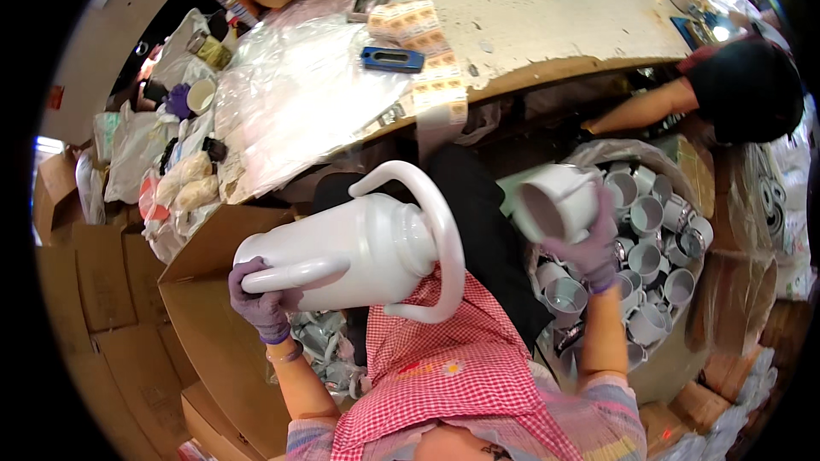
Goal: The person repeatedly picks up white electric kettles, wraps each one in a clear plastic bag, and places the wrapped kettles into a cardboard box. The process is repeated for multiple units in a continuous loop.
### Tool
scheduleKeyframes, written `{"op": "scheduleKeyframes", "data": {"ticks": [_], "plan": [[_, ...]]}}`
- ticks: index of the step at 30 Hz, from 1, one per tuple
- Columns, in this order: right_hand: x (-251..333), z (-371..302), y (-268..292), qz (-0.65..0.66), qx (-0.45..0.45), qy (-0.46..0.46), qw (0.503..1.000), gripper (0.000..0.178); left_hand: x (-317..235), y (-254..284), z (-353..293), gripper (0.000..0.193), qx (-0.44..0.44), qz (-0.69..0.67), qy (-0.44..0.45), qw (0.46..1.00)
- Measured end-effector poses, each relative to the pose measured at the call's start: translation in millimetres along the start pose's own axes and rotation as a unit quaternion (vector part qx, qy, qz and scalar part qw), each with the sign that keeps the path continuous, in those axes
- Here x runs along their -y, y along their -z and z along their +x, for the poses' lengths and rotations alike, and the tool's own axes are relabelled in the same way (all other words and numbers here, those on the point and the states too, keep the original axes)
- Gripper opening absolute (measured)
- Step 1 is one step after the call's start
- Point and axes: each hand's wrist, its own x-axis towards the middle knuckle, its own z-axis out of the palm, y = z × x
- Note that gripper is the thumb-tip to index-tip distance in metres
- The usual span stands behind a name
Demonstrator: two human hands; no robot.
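Observation:
My left hand [260,303], in a purple-grey glove, is closed around the side handle near one end of a large white vacuum jug [367,235]. The jug lies tilted sideways over my lap, its big curved carrying handle [447,239] arching round the right end. Off to the right, my gloved right hand [598,252] grips a white mug-shaped piece [574,195], slightly blurred, with its wide opening turned left. That piece is above a round bin lined with plastic, where several similar white cup-shaped pieces [647,215] lie jumbled.
Ahead stands a worn white worktable [530,0] with a plastic sheet [299,94], a blue tool [392,59] and a strip of stickers [440,68]. An open cardboard box [218,333] is at my left. Another person's arm [641,109] reaches in at the far right.

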Motion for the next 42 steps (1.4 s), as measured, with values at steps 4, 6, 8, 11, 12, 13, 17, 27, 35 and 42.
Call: {"op": "scheduleKeyframes", "data": {"ticks": [4,6,8,11,12,13,17,27,35,42], "plan": [[82.6,-4.8,-104.1,0.327,0.088,0.046,0.94,0.124,-11.0,-3.4,-3.2,0.038,-0.029,0.037,0.028,0.998],[97.0,-0.7,-109.9,0.173,0.173,0.241,0.939,0.117,-8.8,2.9,-9.6,0.038,-0.073,0.023,0.076,0.994],[95.0,-7.0,-125.4,0.151,0.131,0.233,0.952,0.102,-16.2,4.2,-5.2,0.038,-0.067,0.043,0.051,0.996],[87.3,15.5,-127.8,0.319,0.252,0.135,0.904,0.11,-9.1,19.4,-8.2,0.05,-0.084,0.048,0.075,0.992],[79.1,21.0,-123.3,0.361,0.313,0.051,0.877,0.114,-3.7,26.7,-11.8,0.049,-0.084,0.039,0.074,0.993],[71.3,23.7,-119.5,0.36,0.328,0.04,0.873,0.116,2.5,31.3,-12.1,0.049,-0.084,0.029,0.068,0.994],[94.8,53.5,-109.6,0.217,0.387,0.106,0.89,0.092,6.5,34.0,-6.4,0.047,-0.052,0.032,0.002,0.998],[58.1,31.5,-180.2,0.342,0.198,-0.069,0.916,0.045,-27.4,9.0,2.5,0.067,0.02,0.133,-0.078,0.988],[96.6,60.2,-159.3,0.562,0.088,-0.209,0.796,0.037,-18.6,12.1,6.4,0.069,0.027,0.082,-0.058,0.995],[87.7,39.3,-152.5,0.576,0.097,-0.076,0.808,0.034,-10.3,13.6,-7.8,0.081,-0.004,0.09,-0.085,0.992]]}}
